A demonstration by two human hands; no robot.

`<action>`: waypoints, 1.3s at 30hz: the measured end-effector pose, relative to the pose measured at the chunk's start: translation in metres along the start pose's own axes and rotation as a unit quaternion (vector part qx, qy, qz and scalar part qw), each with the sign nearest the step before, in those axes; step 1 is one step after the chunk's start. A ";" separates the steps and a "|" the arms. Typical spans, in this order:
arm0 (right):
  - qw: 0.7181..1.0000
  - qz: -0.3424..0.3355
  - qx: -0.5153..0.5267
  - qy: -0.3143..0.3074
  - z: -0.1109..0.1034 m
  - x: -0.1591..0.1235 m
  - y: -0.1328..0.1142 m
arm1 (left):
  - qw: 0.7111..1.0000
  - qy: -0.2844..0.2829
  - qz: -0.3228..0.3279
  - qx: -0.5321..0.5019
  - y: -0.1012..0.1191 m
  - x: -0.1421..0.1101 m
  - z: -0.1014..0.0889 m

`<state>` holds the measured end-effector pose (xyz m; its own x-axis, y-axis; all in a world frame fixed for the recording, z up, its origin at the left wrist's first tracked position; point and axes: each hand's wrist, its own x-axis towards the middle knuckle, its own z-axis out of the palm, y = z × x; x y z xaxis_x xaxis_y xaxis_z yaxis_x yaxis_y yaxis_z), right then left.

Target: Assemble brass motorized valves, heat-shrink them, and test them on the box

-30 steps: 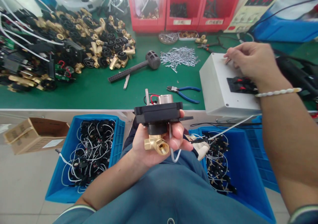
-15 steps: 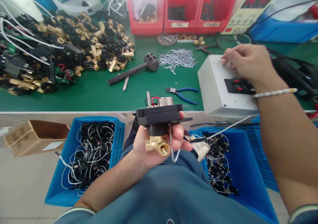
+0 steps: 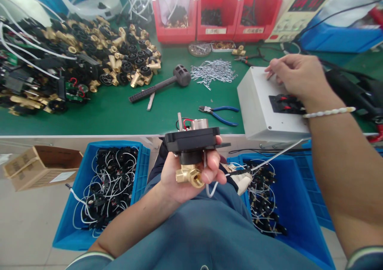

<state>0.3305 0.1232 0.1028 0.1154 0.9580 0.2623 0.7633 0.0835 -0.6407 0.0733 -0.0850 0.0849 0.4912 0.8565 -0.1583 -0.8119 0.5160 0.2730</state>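
My left hand (image 3: 176, 178) is wrapped round a motorized brass valve (image 3: 191, 140), held upright in front of my body. Its black housing carries a silver motor and a metal shaft on top, with red and black wires; the brass body with threaded ports points down. A white cable (image 3: 213, 190) loops from the valve past my fingers and runs toward a grey-white box (image 3: 257, 102). On top of that box, my right hand (image 3: 295, 72) has its fingers pinched together at the far edge; what lies between them is mostly hidden. Black and red terminals (image 3: 285, 103) sit beside the wrist.
On the green bench lie blue-handled cutters (image 3: 220, 112), a dark mallet (image 3: 179, 76), a heap of metal clips (image 3: 214, 70) and piled brass valves (image 3: 116, 58). Red bins (image 3: 218, 30) and a power supply (image 3: 299, 14) stand behind. Blue crates (image 3: 62, 226) flank my legs.
My left fingers have curled in a little, and a fingertip now reaches the brass port. The valve has shifted very slightly. My right hand stays at the same place on the box.
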 end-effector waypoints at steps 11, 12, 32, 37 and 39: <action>0.998 -0.029 0.015 0.056 0.000 0.004 0.002 | 0.933 0.156 0.200 0.257 0.002 -0.004 0.000; 0.994 -0.052 0.021 0.098 -0.004 0.005 0.003 | 0.929 0.157 0.207 0.262 0.004 -0.004 -0.001; 0.905 -0.261 -0.108 -0.318 0.043 -0.214 0.043 | 0.943 0.179 0.134 0.248 0.008 -0.001 -0.004; 0.900 -0.245 -0.112 -0.341 0.056 -0.218 0.063 | 0.946 0.175 0.132 0.238 0.008 -0.001 -0.005; 0.908 -0.232 -0.120 -0.329 0.061 -0.220 0.066 | 0.952 0.163 0.131 0.224 0.009 -0.002 -0.004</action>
<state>0.3169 -0.0653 -0.0410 -0.5979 0.7982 -0.0738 0.7580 0.5331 -0.3757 0.0635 -0.0823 0.0839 0.1069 0.9496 -0.2948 -0.6418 0.2923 0.7090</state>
